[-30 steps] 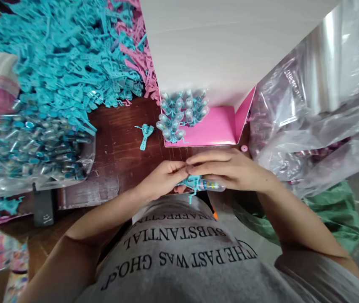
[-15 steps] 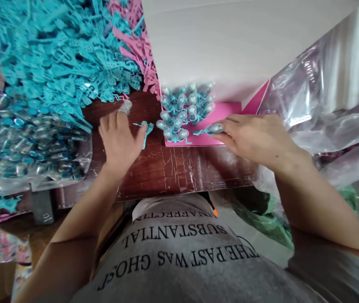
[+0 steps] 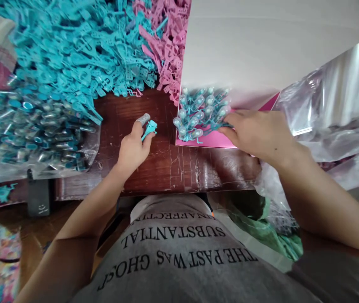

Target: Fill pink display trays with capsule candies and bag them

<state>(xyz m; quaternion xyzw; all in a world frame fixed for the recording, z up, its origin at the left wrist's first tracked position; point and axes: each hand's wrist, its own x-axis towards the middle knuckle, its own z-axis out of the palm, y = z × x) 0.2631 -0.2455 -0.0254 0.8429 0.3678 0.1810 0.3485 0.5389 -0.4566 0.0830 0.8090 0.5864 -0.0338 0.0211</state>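
Note:
My left hand [image 3: 131,149], its index fingertip wrapped in silvery tape, pinches a small turquoise plastic piece [image 3: 150,128] between thumb and finger just above the brown table. To the right, my right hand [image 3: 258,131] reaches into a pink box with a white inside [image 3: 222,140]. Its thumb and fingers are closed on the end of a turquoise plastic piece [image 3: 219,125], whose far end merges with its neighbours. Several turquoise pieces with clear capsule-shaped ends [image 3: 189,114] stand in rows at the box's left side.
A large heap of turquoise plastic pieces [image 3: 87,50] lies at back left, beside a pile of pink ones [image 3: 171,46]. Clear-and-blue capsules [image 3: 40,130] fill a plastic bag at left. The box's white flap [image 3: 255,46] rises behind; clear plastic bags [image 3: 333,101] lie at right.
My left hand has picked the small turquoise piece up off the table. My right hand has moved its capsule-ended piece in against the standing rows. The view has shifted slightly.

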